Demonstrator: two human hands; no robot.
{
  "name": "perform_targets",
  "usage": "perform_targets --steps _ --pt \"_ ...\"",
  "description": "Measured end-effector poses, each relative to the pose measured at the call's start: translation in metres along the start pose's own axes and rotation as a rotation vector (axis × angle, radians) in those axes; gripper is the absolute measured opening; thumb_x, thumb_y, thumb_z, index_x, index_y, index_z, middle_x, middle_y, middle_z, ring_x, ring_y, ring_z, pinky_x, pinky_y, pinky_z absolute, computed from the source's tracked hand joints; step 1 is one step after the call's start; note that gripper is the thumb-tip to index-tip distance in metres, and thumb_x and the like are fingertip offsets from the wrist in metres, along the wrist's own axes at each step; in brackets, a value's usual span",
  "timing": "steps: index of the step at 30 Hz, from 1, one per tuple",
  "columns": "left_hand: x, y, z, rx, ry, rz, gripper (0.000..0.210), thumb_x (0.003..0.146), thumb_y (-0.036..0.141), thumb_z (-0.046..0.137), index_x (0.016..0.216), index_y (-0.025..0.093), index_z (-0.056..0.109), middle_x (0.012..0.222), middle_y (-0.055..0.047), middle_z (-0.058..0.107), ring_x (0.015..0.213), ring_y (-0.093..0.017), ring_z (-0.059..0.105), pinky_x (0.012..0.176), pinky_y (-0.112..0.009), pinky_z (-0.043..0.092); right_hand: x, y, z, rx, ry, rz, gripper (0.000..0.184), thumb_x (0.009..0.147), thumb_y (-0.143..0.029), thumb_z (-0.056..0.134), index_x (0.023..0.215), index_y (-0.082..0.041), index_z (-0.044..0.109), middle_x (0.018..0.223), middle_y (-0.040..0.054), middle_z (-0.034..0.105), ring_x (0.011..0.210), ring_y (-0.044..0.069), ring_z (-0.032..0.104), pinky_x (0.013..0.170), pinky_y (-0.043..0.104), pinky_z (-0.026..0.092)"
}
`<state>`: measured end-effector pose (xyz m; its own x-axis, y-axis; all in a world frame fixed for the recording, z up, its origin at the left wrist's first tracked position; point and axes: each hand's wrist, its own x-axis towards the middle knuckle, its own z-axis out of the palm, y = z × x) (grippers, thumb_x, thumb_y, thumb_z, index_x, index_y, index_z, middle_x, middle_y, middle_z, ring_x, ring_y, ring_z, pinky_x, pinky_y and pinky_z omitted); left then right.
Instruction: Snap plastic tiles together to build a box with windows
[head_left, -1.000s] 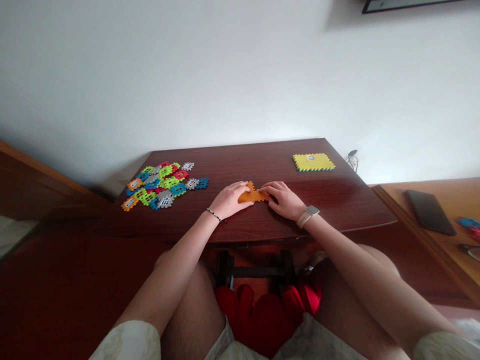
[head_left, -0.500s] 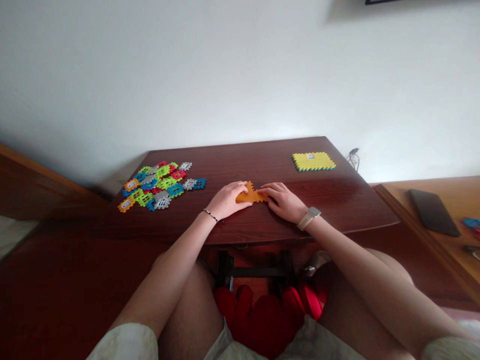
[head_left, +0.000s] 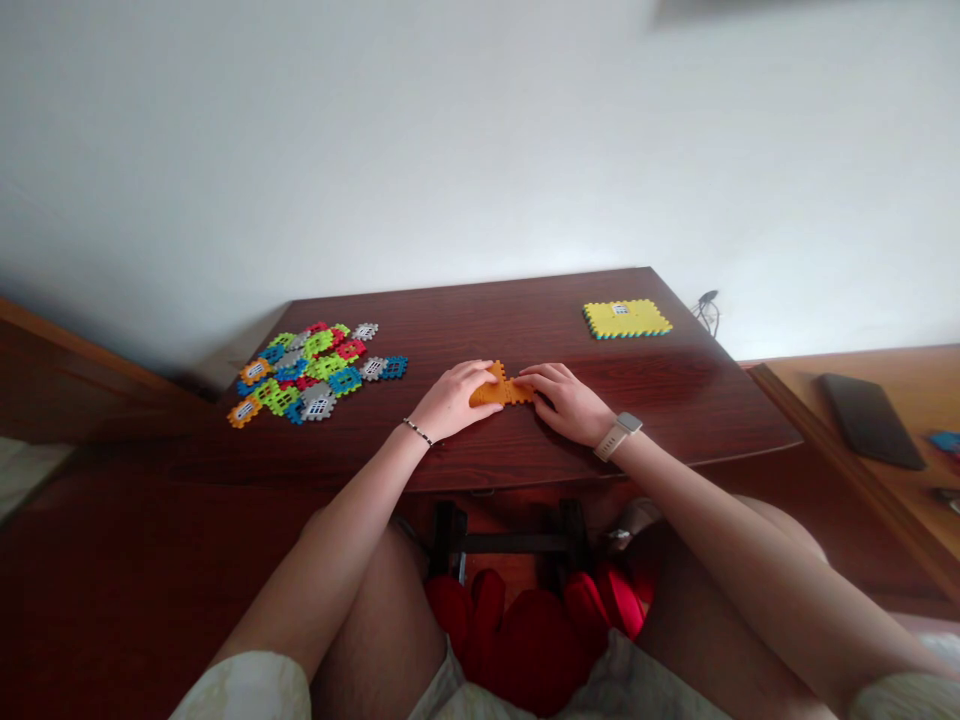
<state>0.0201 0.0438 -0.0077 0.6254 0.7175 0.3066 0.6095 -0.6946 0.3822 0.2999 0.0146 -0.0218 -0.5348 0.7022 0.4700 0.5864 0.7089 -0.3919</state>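
- Currently, left hand (head_left: 456,402) grips the left end of an orange notched-edge plastic shape (head_left: 489,393).
- Right hand (head_left: 571,405) pinches its right end.
- Shape sits mid-table, on dark red-brown wood-grain table (head_left: 480,318).
- Multicoloured notched plastic tiles (head_left: 324,367) piled left; yellow notched rectangular plate (head_left: 639,318) far right.

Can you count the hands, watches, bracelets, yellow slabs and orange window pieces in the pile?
Left hand and right hand: 2
Watch: 1
Bracelet: 1
Yellow slab: 1
Orange window pieces in the pile: 2 showing
Total: 7
Not counted: the orange toothed thing both hands touch.
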Motion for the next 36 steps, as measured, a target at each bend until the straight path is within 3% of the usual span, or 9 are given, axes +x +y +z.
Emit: perform_targets --steps 8,19,28,32,36 --pt "-0.001 0.0 0.002 -0.019 0.031 -0.015 0.061 0.094 0.037 0.086 0.147 0.024 0.058 0.155 -0.014 0.065 0.145 -0.031 0.063 0.127 -0.054 0.05 0.001 -0.002 -0.002 -0.007 -0.004 0.001 0.041 0.102 -0.011 0.053 0.137 -0.024 0.071 0.136 0.0137 0.072 0.127 0.034 0.064 0.116 0.059 0.055" --pt "-0.008 -0.012 0.001 -0.077 0.039 0.007 0.079 0.093 0.044 0.085 0.161 0.025 0.048 0.166 -0.016 0.055 0.154 -0.034 0.055 0.132 -0.054 0.044 0.0 0.0 -0.002 -0.001 -0.015 -0.005 0.042 0.102 -0.012 0.053 0.139 -0.025 0.071 0.139 0.0134 0.071 0.129 0.034 0.064 0.117 0.06 0.055" --pt "-0.036 -0.038 -0.03 -0.093 0.039 -0.064 0.077 0.095 0.049 0.083 0.16 0.026 0.051 0.165 -0.014 0.057 0.154 -0.032 0.055 0.133 -0.052 0.043 0.0 -0.002 -0.006 0.004 -0.032 0.012 0.04 0.106 -0.016 0.052 0.139 -0.026 0.071 0.141 0.0124 0.072 0.131 0.034 0.064 0.118 0.059 0.054" --pt "-0.057 -0.055 -0.049 -0.037 0.142 -0.118 0.066 0.1 0.048 0.075 0.158 0.024 0.054 0.161 -0.014 0.061 0.15 -0.032 0.058 0.131 -0.052 0.044 0.0 -0.001 -0.005 0.002 -0.037 0.012 0.039 0.106 -0.017 0.051 0.139 -0.026 0.071 0.14 0.0127 0.072 0.132 0.034 0.065 0.118 0.06 0.054" --pt "-0.083 -0.079 -0.073 0.061 0.331 -0.232 0.055 0.103 0.045 0.07 0.151 0.021 0.059 0.152 -0.014 0.067 0.143 -0.032 0.063 0.127 -0.052 0.047 -0.001 0.0 -0.005 -0.002 -0.041 0.009 0.039 0.107 -0.018 0.051 0.139 -0.027 0.07 0.141 0.0126 0.071 0.133 0.034 0.065 0.118 0.061 0.054"
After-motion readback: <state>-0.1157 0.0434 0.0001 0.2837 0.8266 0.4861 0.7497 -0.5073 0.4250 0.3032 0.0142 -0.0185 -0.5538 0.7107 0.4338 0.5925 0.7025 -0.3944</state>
